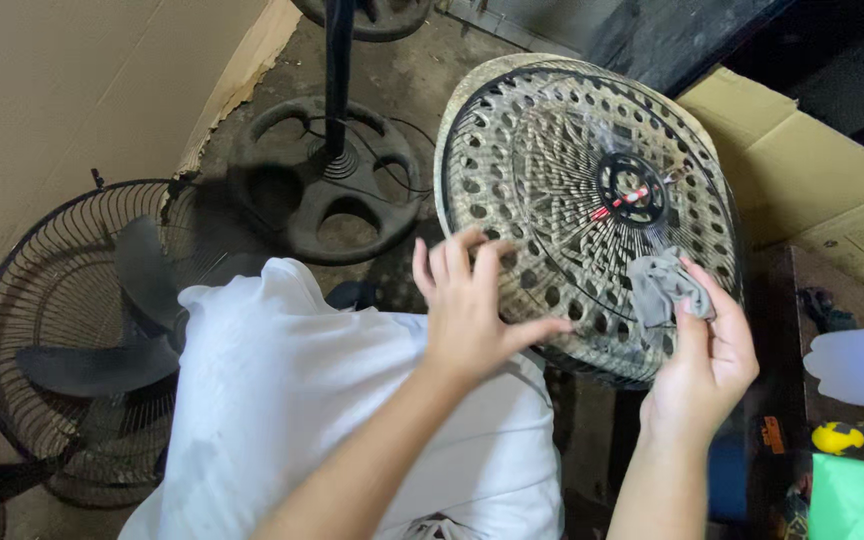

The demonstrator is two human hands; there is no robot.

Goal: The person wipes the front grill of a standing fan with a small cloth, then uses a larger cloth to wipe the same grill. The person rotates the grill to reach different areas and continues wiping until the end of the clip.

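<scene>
1. Where the two hands meet at the middle of the view, a round, dusty fan grille (552,190) stands tilted on edge, its black hub (632,190) at about 1 o'clock from centre.
2. Left hand (467,305): open, fingers spread and lying flat against the grille's lower left rim at about 7 o'clock on the disc; it steadies the grille without closing round it.
3. Right hand (707,360): closed on a crumpled grey rag (664,285), pinched between thumb and fingertips and pressed to the grille face at about 5 o'clock, just below the hub.
4. White cloth (332,400): covers the person's lap beneath both forearms, at 6 to 7 o'clock in the view.
5. Second fan (82,330): black wire cage with dark blades, at 9 o'clock, well apart from the hands.
6. Round black stand base (322,190) with upright pole: on the floor at 11 o'clock, left of the grille.
7. Cardboard box (812,170): at 2 o'clock, behind the grille.
8. Yellow-handled tool (842,436) and green sheet (857,500): at 4 o'clock, at the right edge.
</scene>
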